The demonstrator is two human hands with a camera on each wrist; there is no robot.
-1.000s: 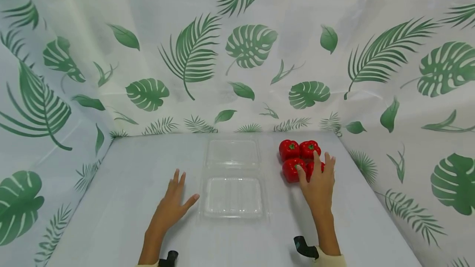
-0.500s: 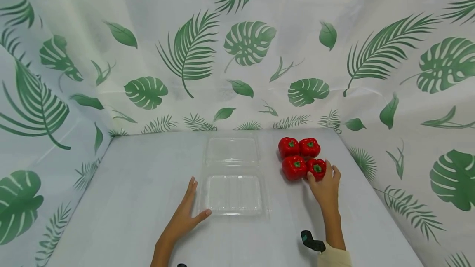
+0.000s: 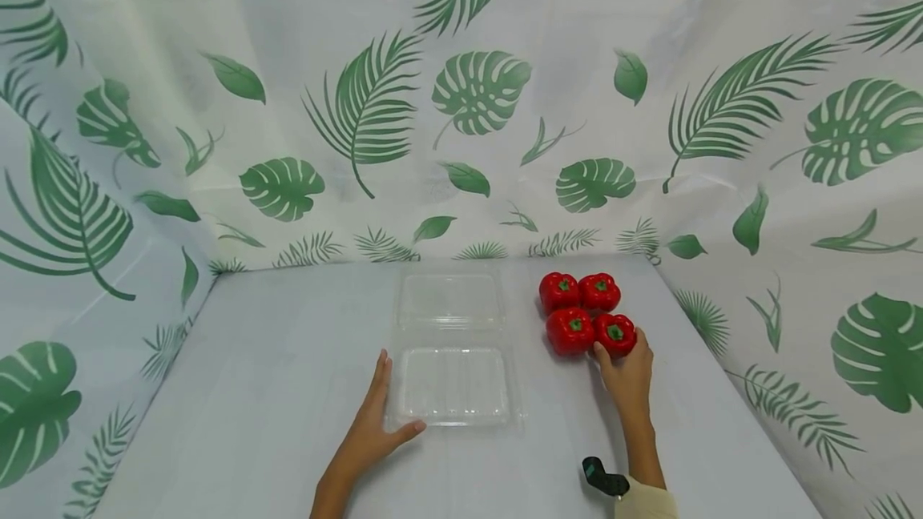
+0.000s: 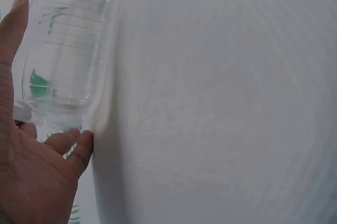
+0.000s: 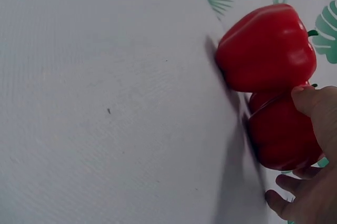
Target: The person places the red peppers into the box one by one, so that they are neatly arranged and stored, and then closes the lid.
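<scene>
A clear plastic clamshell container [image 3: 453,384] lies opened flat, its lid [image 3: 451,299] folded away to the back. My left hand [image 3: 371,431] is at the near left corner of the base, fingers straight along the side and thumb [image 3: 409,431] at the front rim. In the left wrist view the palm [image 4: 37,182] faces the container wall [image 4: 66,56]. My right hand [image 3: 630,381] holds the front right red bell pepper [image 3: 615,333] with thumb and fingers on opposite sides. The right wrist view shows the thumb [image 5: 310,100] against this pepper [image 5: 284,137].
Three other red bell peppers are grouped beside the held one: front left [image 3: 570,331], back left [image 3: 559,291] and back right [image 3: 599,292]. All stand on a white table [image 3: 288,343], with a leaf-print cloth [image 3: 404,102] behind. A black wrist mount [image 3: 604,476] sits at the right sleeve.
My right hand has come down from above the peppers and taken hold of the front right one. My left hand has moved right to the container's edge.
</scene>
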